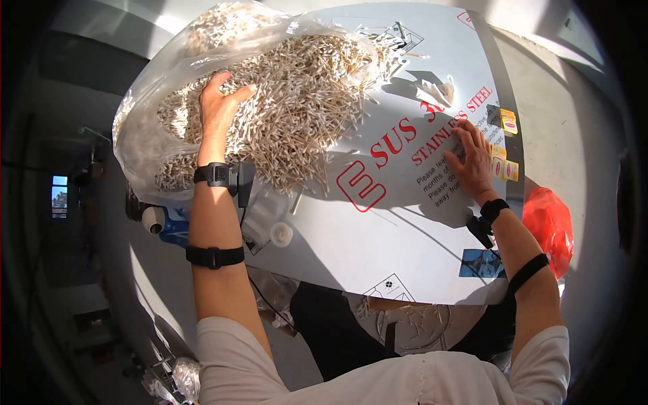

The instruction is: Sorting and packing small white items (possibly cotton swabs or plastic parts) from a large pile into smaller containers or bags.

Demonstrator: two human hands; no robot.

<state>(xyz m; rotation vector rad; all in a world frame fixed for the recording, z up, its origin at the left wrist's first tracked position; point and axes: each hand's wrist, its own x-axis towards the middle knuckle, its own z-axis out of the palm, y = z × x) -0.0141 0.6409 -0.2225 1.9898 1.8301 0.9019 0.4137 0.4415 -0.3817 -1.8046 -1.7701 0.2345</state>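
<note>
A great heap of loose cotton swabs [290, 94] spills from a large clear plastic bag [135, 128] across the far left of the table. My left hand [219, 104] lies on the swabs inside the bag's mouth, thumb and fingers apart, with nothing visibly gripped. Over at the right, my right hand [472, 158] hovers over or rests on the table's printed sheet [405, 196]; I cannot tell which. Its fingers are spread and nothing is in them. Just beyond it is a crumpled white scrap [437, 91].
Small yellow packets [507, 121] line the table's right edge, near a red plastic bag [548, 226]. A blue card or packet [481, 264] lies at the near right. Nearer my left forearm are a small white round tub [281, 234] and a blue bottle [174, 228].
</note>
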